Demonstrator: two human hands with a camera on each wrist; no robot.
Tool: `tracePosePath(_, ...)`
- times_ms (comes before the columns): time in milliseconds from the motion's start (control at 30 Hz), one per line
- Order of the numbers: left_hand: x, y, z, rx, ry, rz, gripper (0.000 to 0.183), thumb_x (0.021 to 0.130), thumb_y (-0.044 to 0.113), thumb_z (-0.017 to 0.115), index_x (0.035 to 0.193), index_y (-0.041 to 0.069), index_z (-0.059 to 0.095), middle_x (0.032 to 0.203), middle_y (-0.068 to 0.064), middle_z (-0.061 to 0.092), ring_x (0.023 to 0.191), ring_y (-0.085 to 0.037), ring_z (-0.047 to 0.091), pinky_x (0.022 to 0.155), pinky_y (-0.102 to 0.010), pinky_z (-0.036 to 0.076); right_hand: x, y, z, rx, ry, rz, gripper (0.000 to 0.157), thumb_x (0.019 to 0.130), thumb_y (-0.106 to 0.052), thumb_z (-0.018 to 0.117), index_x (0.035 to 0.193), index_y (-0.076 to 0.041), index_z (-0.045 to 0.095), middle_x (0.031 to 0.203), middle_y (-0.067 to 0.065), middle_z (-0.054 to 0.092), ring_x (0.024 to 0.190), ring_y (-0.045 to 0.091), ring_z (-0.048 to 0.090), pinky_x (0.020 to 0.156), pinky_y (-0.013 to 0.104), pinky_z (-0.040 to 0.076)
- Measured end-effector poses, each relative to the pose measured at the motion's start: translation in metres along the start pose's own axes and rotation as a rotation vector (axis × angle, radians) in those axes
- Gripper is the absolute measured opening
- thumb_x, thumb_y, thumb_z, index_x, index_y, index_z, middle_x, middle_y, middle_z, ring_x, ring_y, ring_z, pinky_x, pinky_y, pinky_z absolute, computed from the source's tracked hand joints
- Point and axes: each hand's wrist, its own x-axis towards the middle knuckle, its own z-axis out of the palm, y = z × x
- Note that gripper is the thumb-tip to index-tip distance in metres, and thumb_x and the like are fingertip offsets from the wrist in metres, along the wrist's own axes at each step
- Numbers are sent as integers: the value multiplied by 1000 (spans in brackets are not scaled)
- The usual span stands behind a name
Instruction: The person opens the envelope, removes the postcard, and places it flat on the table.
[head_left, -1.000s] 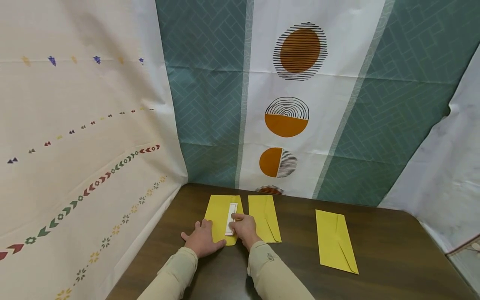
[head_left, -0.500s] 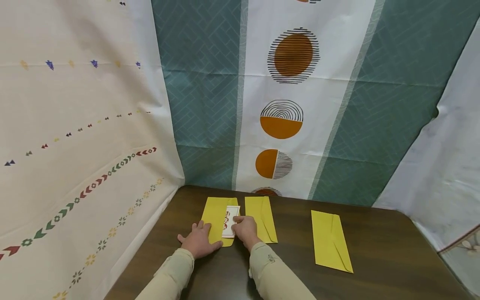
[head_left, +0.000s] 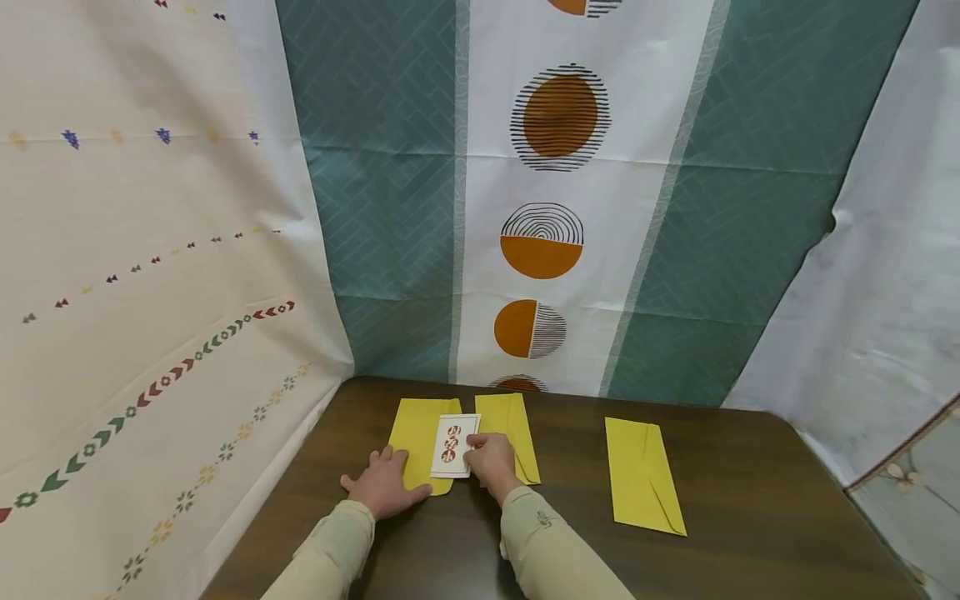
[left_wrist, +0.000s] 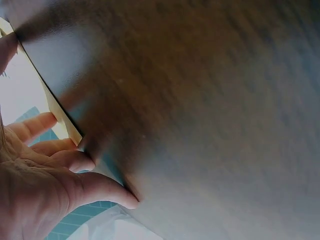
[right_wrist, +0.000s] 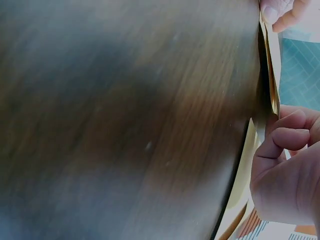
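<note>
In the head view, a white card (head_left: 452, 450) with red round motifs and a thin dark border lies partly over the leftmost yellow envelope (head_left: 415, 427). My right hand (head_left: 492, 460) pinches the card's right edge between thumb and fingers; in the right wrist view those fingers are curled. My left hand (head_left: 384, 483) rests with fingers spread on the lower left of that same envelope, its thumb toward the bottom edge. The left wrist view catches the left hand (left_wrist: 47, 185) with fingertips at the envelope's edge. A second yellow envelope (head_left: 502, 415) lies partly behind the right hand.
A third yellow envelope (head_left: 645, 477) lies apart on the right side of the dark wooden table (head_left: 735, 492). Patterned cloth hangs behind the table: a green and white curtain (head_left: 375, 250) at the back and a cream cloth (head_left: 150, 350) on the left.
The right hand has drawn the card rightward out of the left envelope, so more of it and its red motifs show. The left hand has stayed on the envelope. The head view has shifted slightly right.
</note>
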Motion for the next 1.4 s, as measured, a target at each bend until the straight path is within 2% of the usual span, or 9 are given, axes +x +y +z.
tracePosePath(333, 0, -12, 5, -4, 5, -3, 96, 81, 74, 77, 148, 8, 60, 157, -25, 52, 144, -51, 49, 97, -97, 26, -5, 8, 2, -16, -48, -30, 33, 89, 0, 77, 122, -2, 80, 101, 9, 75, 52, 13, 51, 46, 24, 42)
tracePosePath(433, 0, -13, 4, -8, 7, 1, 96, 81, 74, 77, 148, 8, 60, 157, -25, 52, 145, -52, 48, 97, -97, 25, -5, 8, 1, -21, -49, -23, 34, 89, 0, 77, 123, -3, 80, 104, 10, 75, 59, 15, 56, 49, 25, 44)
tracePosePath(533, -1, -11, 2, -13, 5, 0, 95, 81, 73, 78, 148, 7, 60, 157, -25, 52, 145, -53, 48, 98, -97, 26, -2, 8, -2, -29, -35, -21, 35, 88, 1, 76, 123, -3, 80, 111, 11, 76, 78, 18, 63, 58, 25, 48)
tracePosePath(633, -1, -9, 1, -15, 8, 2, 94, 81, 72, 78, 147, 7, 60, 155, -25, 53, 143, -53, 49, 98, -97, 25, 1, 6, -8, -45, 13, -20, 35, 88, 1, 74, 122, -4, 80, 116, 12, 77, 93, 21, 62, 65, 25, 49)
tracePosePath(900, -2, -7, 1, -21, 13, 12, 91, 83, 69, 77, 147, 7, 60, 155, -25, 53, 143, -53, 49, 98, -97, 25, 14, 9, -34, -100, 222, -1, 37, 89, 0, 68, 123, -9, 81, 123, 15, 79, 97, 27, 67, 64, 27, 44)
tracePosePath(1100, -6, -1, -4, -33, 11, 25, 90, 84, 67, 77, 147, 6, 59, 156, -26, 52, 145, -54, 48, 99, -97, 24, 20, 16, -45, -130, 268, 49, 41, 92, -3, 62, 127, -12, 80, 127, 14, 78, 110, 33, 71, 69, 35, 48)
tracePosePath(1233, -7, 1, -6, -28, 6, 25, 89, 85, 66, 77, 147, 5, 59, 155, -26, 52, 145, -55, 48, 99, -97, 24, 19, 14, -47, -113, 245, 45, 38, 91, -4, 65, 125, -11, 80, 127, 15, 77, 106, 32, 70, 72, 36, 51)
tracePosePath(1400, -5, 2, -6, -24, 2, 22, 92, 85, 69, 76, 148, 5, 58, 157, -29, 51, 144, -55, 48, 100, -97, 25, 14, 14, -43, -36, 83, -13, 35, 91, -2, 70, 125, -6, 80, 125, 17, 75, 96, 25, 63, 68, 27, 49)
